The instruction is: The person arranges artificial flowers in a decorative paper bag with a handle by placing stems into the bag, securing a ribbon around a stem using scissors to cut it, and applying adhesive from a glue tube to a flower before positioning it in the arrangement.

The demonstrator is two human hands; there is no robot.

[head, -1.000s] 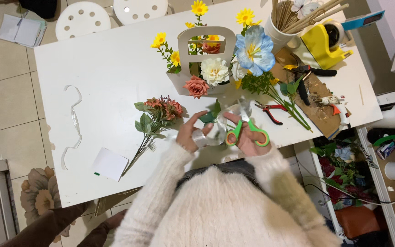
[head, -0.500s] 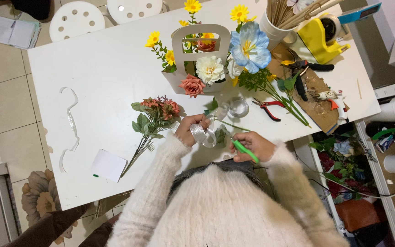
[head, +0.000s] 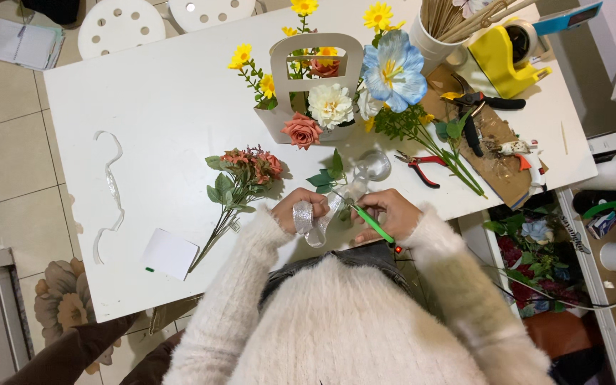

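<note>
While over table point(head: 144, 93) — hands point(head: 344, 214), ribbon point(head: 306, 219), scissors point(head: 372, 223)

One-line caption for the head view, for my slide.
Left hand holds silver ribbon, right hand a green-handled tool, beside a flower-filled basket.

The right hand point(head: 388, 214) hid most of the green-handled tool point(head: 373, 224); the blue box point(head: 568, 16) was cut off at the far edge.
</note>
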